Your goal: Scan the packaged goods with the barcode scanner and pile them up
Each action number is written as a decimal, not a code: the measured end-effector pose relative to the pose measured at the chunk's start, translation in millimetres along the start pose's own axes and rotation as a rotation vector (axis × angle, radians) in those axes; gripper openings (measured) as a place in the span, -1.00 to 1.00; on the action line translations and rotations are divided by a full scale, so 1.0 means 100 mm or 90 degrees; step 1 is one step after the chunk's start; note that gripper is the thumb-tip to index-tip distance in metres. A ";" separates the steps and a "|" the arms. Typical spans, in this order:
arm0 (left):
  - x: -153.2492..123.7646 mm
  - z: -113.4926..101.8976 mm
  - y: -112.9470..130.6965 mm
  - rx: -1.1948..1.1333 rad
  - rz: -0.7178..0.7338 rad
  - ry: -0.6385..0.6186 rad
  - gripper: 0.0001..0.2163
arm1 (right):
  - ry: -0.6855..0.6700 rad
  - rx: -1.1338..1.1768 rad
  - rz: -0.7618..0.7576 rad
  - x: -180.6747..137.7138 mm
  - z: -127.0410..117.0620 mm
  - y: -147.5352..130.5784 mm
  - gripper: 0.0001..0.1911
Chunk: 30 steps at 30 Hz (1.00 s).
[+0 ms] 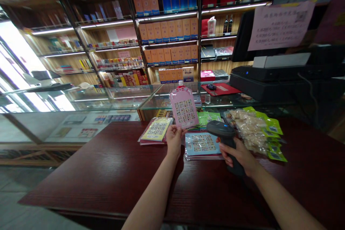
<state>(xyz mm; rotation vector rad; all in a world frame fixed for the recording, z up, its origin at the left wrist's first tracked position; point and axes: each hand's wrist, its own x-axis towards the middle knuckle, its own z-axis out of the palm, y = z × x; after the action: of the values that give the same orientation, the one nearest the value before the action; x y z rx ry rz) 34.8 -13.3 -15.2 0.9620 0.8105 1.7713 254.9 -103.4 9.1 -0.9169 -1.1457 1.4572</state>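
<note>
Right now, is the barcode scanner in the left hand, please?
No, the right hand grips the barcode scanner; the left hand holds a pink package.

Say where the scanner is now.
The scanner is right of centre in the head view, in the right hand, between the blue packet and the clear bags.

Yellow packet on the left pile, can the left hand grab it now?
Probably not: the left hand holds the pink packet, though the yellow packet lies mostly uncovered close by.
</note>
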 end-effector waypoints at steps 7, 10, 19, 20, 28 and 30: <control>0.01 0.00 -0.01 0.007 -0.002 0.009 -0.65 | -0.021 -0.045 0.015 0.01 -0.02 0.03 -0.56; 0.01 0.00 -0.01 0.014 0.001 0.017 -0.67 | -0.025 -0.047 0.018 0.01 -0.04 0.05 -0.56; 0.00 -0.01 0.00 0.007 -0.009 0.011 -0.64 | -0.009 -0.038 0.016 0.00 -0.03 0.03 -0.58; 0.00 -0.01 0.00 0.007 -0.009 0.011 -0.64 | -0.004 -0.035 0.013 0.00 -0.02 0.03 -0.57; 0.01 -0.02 -0.02 0.008 -0.006 0.016 -0.65 | -0.010 -0.008 -0.004 0.01 -0.06 0.03 -0.54; 0.01 -0.03 -0.01 0.008 -0.008 0.014 -0.64 | -0.011 -0.008 -0.009 0.02 -0.07 0.03 -0.55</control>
<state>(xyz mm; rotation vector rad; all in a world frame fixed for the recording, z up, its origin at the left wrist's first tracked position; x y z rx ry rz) 32.6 -12.8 -17.4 0.9456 0.8413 1.7713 260.7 -100.2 4.5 -0.9040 -1.1730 1.4508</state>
